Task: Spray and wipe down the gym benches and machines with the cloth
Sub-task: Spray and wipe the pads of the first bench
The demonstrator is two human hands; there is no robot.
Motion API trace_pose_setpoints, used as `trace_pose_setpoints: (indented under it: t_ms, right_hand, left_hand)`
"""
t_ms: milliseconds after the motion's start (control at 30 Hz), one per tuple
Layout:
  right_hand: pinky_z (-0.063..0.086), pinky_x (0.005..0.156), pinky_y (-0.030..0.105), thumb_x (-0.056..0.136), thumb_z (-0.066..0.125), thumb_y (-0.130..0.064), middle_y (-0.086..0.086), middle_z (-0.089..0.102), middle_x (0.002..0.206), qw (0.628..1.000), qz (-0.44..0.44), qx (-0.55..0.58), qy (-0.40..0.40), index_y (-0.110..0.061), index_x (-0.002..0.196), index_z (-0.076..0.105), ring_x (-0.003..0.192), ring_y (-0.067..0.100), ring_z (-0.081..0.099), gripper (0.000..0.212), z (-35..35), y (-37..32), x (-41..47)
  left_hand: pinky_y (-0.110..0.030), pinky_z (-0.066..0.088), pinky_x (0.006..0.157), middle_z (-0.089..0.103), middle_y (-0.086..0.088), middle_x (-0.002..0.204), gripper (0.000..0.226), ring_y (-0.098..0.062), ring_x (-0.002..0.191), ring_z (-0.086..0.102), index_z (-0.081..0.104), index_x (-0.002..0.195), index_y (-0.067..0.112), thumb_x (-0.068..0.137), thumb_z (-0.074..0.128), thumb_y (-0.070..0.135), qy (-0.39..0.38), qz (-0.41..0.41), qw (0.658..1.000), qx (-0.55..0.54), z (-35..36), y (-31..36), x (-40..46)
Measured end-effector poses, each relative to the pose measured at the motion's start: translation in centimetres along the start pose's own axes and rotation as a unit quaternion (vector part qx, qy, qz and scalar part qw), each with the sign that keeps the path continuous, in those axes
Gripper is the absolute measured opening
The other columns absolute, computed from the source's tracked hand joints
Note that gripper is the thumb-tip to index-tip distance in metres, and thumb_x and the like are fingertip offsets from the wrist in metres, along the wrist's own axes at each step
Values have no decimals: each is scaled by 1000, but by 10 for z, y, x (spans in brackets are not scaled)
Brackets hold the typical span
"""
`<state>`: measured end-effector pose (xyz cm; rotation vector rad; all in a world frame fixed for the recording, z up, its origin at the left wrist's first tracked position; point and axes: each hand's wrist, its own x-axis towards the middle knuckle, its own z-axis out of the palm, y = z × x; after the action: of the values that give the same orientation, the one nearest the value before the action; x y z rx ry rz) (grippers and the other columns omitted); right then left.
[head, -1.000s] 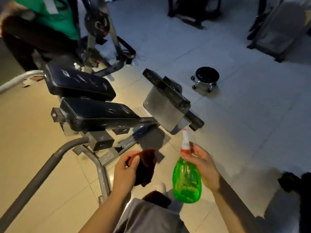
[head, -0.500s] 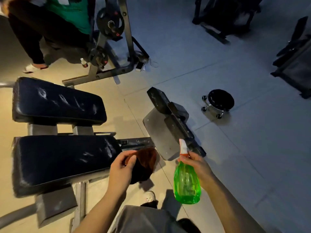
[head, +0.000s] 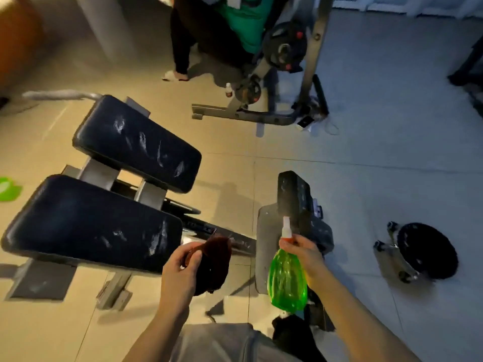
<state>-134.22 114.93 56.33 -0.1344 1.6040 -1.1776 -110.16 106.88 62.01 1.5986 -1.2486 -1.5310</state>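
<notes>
My left hand (head: 180, 273) grips a dark brown cloth (head: 214, 265) just off the right end of the near black pad (head: 88, 223) of a gym machine. A second black pad (head: 138, 142) lies behind it, scuffed with pale marks. My right hand (head: 303, 254) holds a green spray bottle (head: 286, 280) by its neck, the white nozzle pointing up and away. Beyond the bottle sits the machine's grey foot plate (head: 264, 246) with a black block (head: 294, 197) on top.
A round black stool on castors (head: 426, 254) stands on the floor to the right. A weight machine with plates (head: 285, 45) and a person in a green top (head: 243, 24) are at the back. A phone (head: 305, 122) and a small bottle (head: 228, 90) lie on the floor there.
The view has swung left and up over the machine, so both pads now lie diagonally in front of me. Both hands keep their hold on the cloth and the bottle.
</notes>
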Motion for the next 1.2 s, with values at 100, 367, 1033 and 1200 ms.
trace_pose_setpoints:
  t_ms: [100, 367, 1033, 1200]
  right_hand:
    - [50, 63, 32, 88, 66, -12, 12, 64, 88, 999, 21, -23, -28, -6, 102, 63, 78, 25, 64, 16, -39, -20, 19]
    - [50, 79, 38, 69, 78, -26, 12, 63, 108, 957, 50, -146, -247, -18, 122, 56, 98, 28, 62, 58, -59, -42, 32]
    - [55, 70, 26, 79, 71, -16, 14, 61, 113, 785, -54, -293, -543, -12, 125, 56, 100, 27, 63, 49, 99, -32, -60]
    - [54, 87, 39, 86, 67, -12, 16, 60, 119, 759, -92, -305, -568, -22, 111, 60, 107, 33, 60, 28, 135, -48, -72]
  left_hand:
    - [-23, 49, 62, 64, -3, 98, 20, -20, 96, 59, 66, 91, 20, 95, 55, 4, 83, -20, 996, -25, 40, 1, -24]
    - [-28, 50, 70, 62, 1, 101, 11, -20, 98, 57, 65, 96, 20, 95, 58, 11, 259, -73, 962, -52, 84, -6, -88]
    - [-37, 48, 78, 65, -4, 95, 18, -23, 93, 59, 65, 88, 22, 93, 60, 6, 523, -75, 830, -180, 38, -70, -232]
    - [-34, 50, 71, 65, -2, 95, 16, -20, 92, 60, 67, 92, 21, 92, 60, 7, 511, -49, 847, -141, 30, -58, -232]
